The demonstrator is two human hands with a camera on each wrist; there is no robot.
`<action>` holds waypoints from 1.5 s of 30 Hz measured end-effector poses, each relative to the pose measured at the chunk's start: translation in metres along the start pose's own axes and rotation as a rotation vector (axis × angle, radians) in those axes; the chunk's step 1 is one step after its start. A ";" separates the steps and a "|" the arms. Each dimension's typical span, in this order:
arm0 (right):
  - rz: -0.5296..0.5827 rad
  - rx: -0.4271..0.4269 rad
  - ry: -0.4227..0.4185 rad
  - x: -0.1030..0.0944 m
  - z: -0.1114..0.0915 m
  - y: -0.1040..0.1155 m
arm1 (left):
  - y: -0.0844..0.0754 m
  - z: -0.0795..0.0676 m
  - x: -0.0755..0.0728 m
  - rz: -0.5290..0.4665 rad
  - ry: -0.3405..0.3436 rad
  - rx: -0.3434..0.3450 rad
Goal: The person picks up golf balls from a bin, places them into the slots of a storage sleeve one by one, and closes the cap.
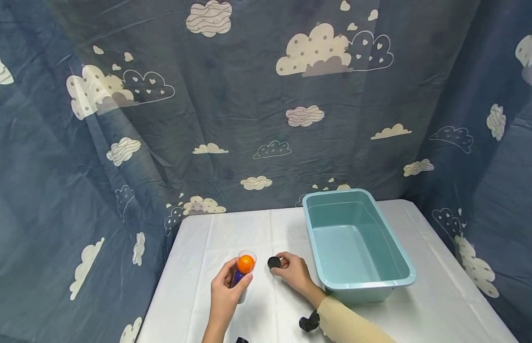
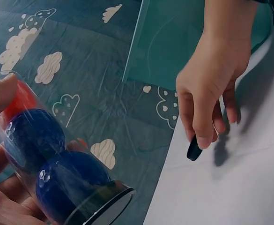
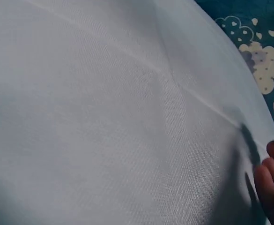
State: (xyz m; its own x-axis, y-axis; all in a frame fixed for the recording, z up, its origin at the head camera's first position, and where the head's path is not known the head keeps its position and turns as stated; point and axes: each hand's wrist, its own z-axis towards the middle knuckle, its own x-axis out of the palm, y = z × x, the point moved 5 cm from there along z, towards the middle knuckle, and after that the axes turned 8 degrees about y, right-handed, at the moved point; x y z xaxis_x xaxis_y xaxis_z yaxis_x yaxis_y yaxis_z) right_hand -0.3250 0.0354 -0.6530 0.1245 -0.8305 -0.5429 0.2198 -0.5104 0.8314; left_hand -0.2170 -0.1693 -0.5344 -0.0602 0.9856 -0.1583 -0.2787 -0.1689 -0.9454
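Note:
My left hand (image 1: pixel 223 297) grips a clear plastic tube (image 1: pixel 242 299) between thumb and fingers, tilted above the table. An orange ball (image 1: pixel 245 264) sits at its uncapped upper end. Below it are two dark blue balls (image 2: pixel 73 185), seen best in the left wrist view. To the right, my right hand (image 1: pixel 295 272) pinches a round black cap (image 1: pixel 274 262) by its edge, apart from the tube and over the white cloth. In the right wrist view only some fingertips (image 3: pixel 265 187) show at the right edge, and the cap is out of sight there.
A deep teal plastic basin (image 1: pixel 360 286) stands on the white-covered table (image 1: pixel 197 267), right beside my right forearm. Cloud-printed dark blue curtains (image 1: pixel 231 85) hang behind the table and on both sides. A black wrist camera (image 1: pixel 309 322) shows by my right sleeve.

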 end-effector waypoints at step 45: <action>0.750 -0.245 0.204 -0.069 -0.036 0.124 | -0.002 0.004 0.015 -0.019 0.039 -0.039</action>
State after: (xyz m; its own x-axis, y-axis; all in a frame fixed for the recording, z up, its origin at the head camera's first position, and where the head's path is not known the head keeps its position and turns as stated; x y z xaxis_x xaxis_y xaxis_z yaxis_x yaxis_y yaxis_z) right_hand -0.2720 0.0379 -0.5168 0.4911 -0.8632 0.1172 0.2106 0.2482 0.9455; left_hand -0.2213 -0.1538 -0.5334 -0.0180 0.9885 -0.1505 -0.2418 -0.1503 -0.9586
